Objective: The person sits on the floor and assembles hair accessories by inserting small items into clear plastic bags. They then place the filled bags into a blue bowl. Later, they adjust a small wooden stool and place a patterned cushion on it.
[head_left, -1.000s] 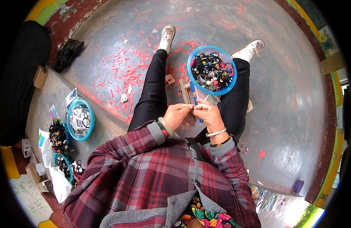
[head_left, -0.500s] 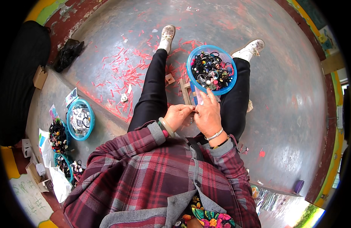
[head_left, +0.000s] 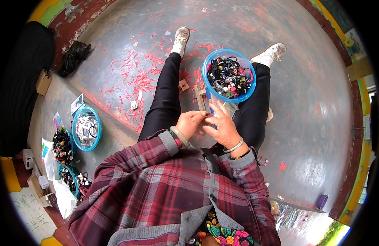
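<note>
My left hand point(head_left: 191, 124) is closed in a pinch in front of my lap, and whatever lies between its fingertips is too small to make out. Touching or almost touching it, my right hand point(head_left: 225, 130) has its fingers stretched out and spread, with nothing visible in them. Just beyond my hands, a blue-rimmed plastic basin point(head_left: 205, 82) rests by my right leg. It is full of black hair ties point(head_left: 228, 76) with coloured beads and charms. Under the basin's near side, a wooden frame point(head_left: 199, 98) and a pale plastic bag point(head_left: 232, 107) partly show.
Many red paper scraps point(head_left: 134, 84) litter the floor left of and between my legs. On the left ledge stand a blue basin of small packets point(head_left: 100, 123), a bunch of black hair ties point(head_left: 62, 146) and white bags point(head_left: 65, 199). A black plastic bag point(head_left: 74, 59) lies farther off.
My right hand has shifted slightly down and its fingers have spread from a pinch. My left hand stays pinched in nearly the same place. The basin has not visibly moved.
</note>
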Motion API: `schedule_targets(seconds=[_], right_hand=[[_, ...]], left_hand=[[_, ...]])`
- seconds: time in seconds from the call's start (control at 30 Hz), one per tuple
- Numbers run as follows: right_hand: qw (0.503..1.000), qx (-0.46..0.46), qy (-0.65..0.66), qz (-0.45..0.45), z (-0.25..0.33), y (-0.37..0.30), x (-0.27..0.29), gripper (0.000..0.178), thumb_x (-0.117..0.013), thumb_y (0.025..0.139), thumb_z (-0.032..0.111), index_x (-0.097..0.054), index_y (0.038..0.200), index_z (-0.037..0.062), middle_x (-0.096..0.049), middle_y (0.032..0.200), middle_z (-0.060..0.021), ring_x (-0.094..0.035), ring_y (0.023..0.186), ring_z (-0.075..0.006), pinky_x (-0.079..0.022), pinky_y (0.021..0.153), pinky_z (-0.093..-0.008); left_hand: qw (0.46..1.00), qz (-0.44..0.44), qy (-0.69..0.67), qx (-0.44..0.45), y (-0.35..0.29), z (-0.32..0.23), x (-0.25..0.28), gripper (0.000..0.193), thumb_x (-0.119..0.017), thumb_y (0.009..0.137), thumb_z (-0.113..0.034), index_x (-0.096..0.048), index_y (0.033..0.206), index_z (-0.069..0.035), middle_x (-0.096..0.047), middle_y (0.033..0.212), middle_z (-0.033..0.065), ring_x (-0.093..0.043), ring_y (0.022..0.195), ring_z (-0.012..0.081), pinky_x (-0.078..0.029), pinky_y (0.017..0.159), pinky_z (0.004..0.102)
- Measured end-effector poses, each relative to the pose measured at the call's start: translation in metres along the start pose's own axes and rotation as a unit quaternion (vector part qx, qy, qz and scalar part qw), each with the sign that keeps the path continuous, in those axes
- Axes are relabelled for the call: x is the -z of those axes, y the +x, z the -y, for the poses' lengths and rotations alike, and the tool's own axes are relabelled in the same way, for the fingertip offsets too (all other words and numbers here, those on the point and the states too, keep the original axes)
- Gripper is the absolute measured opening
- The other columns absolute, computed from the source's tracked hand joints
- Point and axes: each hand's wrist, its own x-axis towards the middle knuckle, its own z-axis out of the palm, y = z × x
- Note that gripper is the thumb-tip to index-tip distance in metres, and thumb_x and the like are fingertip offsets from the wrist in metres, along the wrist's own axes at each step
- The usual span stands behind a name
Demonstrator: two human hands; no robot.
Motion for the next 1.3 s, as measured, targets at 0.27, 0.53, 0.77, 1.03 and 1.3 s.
schedule_targets(seconds=[0.27,0.53,0.77,1.03,1.3], right_hand=[[0.998,0.042,-0.039,0.035,-0.009,-0.003,-0.004,0.012,-0.062,0.07,0.018,-0.067,0.077,0.0089,-0.049,0.12,-0.021,-0.032,0.123,-0.0422,-0.034,0.095,-0.0456],[0.999,0.013,-0.003,0.047,-0.018,-0.008,-0.013,0.011,-0.058,0.075,0.013,-0.062,0.079,0.0036,-0.047,0.122,-0.0223,-0.034,0.122,-0.0398,-0.027,0.102,-0.0438],[0.985,-0.09,0.146,0.007,-0.03,-0.01,0.005,0.012,-0.057,0.079,0.013,-0.064,0.082,0.0036,-0.06,0.105,-0.0165,-0.052,0.103,-0.033,-0.042,0.087,-0.0379],[0.933,-0.191,0.292,-0.088,-0.03,-0.013,0.006,0.018,-0.058,0.084,0.016,-0.063,0.086,-0.0018,-0.059,0.074,-0.0049,-0.053,0.064,-0.0099,-0.041,0.057,-0.0237],[0.965,-0.163,0.205,-0.028,-0.018,-0.007,0.006,0.017,-0.058,0.081,0.015,-0.063,0.082,-0.0012,-0.06,0.075,-0.011,-0.058,0.066,-0.0192,-0.044,0.06,-0.0284]], left_hand=[[0.999,0.016,-0.032,0.019,-0.001,0.001,0.001,0.031,-0.044,0.092,-0.022,-0.058,0.103,0.003,-0.063,0.082,0.0089,-0.058,0.057,0.0116,-0.043,0.04,0.0195],[0.998,0.056,-0.015,0.038,-0.004,-0.006,0.001,0.03,-0.046,0.092,-0.024,-0.059,0.102,0.001,-0.062,0.081,0.0066,-0.053,0.055,0.009,-0.041,0.042,0.0193],[0.994,0.033,-0.037,0.1,0.001,-0.031,0.019,0.047,-0.052,0.087,-0.042,-0.052,0.113,-0.004,-0.06,0.102,0.0057,-0.057,0.081,0.0116,-0.039,0.052,0.0183],[0.988,0.11,-0.078,0.077,-0.005,-0.029,0.022,0.029,-0.058,0.085,-0.016,-0.055,0.11,-0.001,-0.062,0.095,0.0055,-0.06,0.08,0.011,-0.042,0.048,0.0169],[0.994,0.091,0.018,0.055,0.0,-0.018,0.013,0.02,-0.059,0.083,-0.01,-0.062,0.102,-0.002,-0.063,0.082,0.0021,-0.055,0.057,0.0051,-0.043,0.043,0.0168]])
